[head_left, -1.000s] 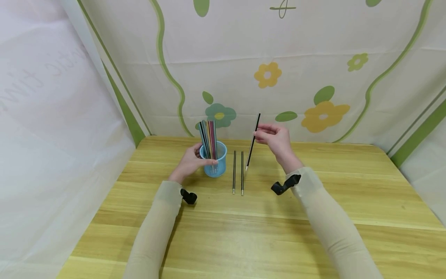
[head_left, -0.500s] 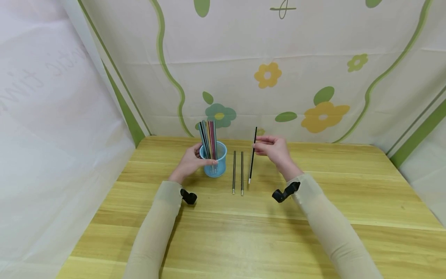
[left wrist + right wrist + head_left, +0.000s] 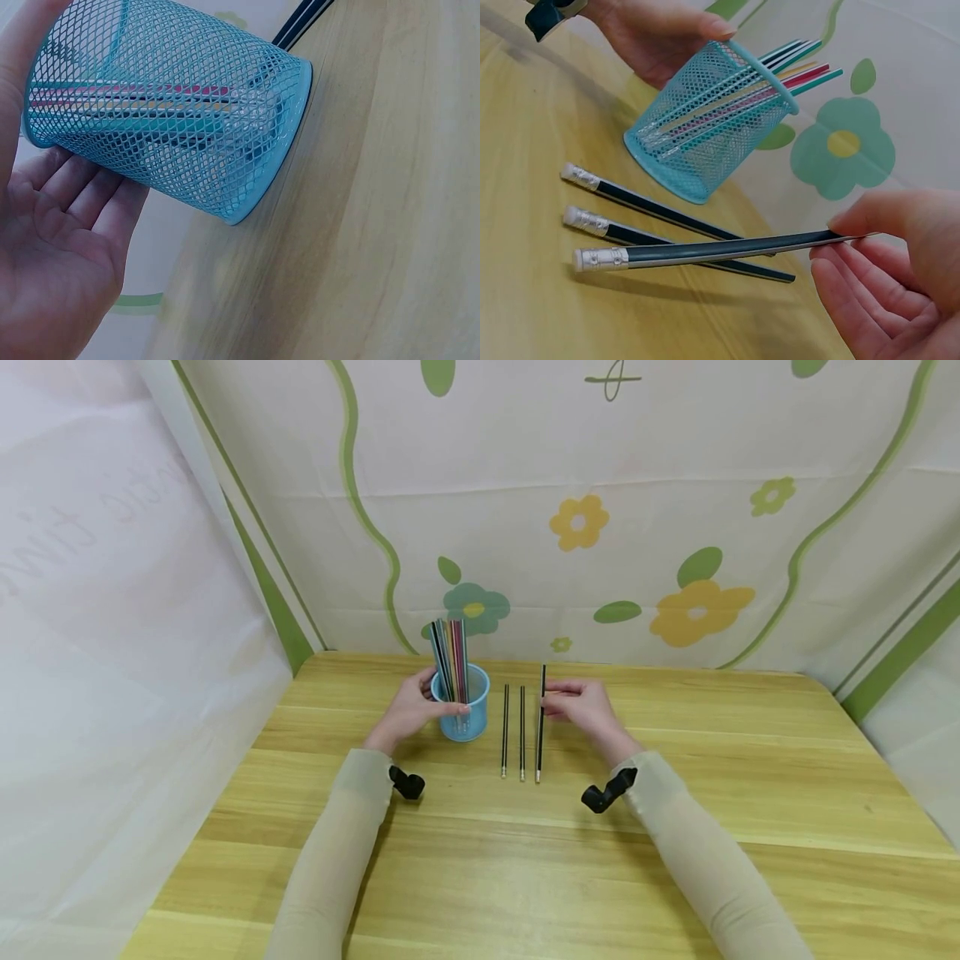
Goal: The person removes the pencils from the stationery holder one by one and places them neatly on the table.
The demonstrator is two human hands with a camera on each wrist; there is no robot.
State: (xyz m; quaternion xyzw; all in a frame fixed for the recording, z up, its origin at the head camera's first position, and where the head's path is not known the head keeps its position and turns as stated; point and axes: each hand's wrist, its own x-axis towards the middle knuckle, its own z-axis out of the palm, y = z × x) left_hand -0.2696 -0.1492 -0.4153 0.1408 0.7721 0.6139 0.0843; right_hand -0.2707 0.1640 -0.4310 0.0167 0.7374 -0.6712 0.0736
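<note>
My left hand [image 3: 406,711] holds a light blue mesh pencil cup [image 3: 472,724], its thumb over the near rim and its fingers round the far side. Several striped pencils [image 3: 453,652] lean inside the cup, and their eraser ends show through the mesh in the right wrist view. Between thumb and fingertips, my right hand [image 3: 590,707] pinches a black pencil [image 3: 727,249] with a white eraser, pointing towards me. A shadow lies below this pencil, close over the table. To its left, two black pencils [image 3: 505,731] lie side by side on the wood, erasers nearest me.
The wooden table [image 3: 480,877] backs onto a white curtain [image 3: 480,452] printed with flowers and leaves. Another white curtain [image 3: 97,610] hangs along the left side. Each wrist carries a black camera mount [image 3: 609,792].
My right hand has lowered the black pencil and brought it towards me, slightly left, almost in line with the two lying pencils. The left hand and the cup have stayed put.
</note>
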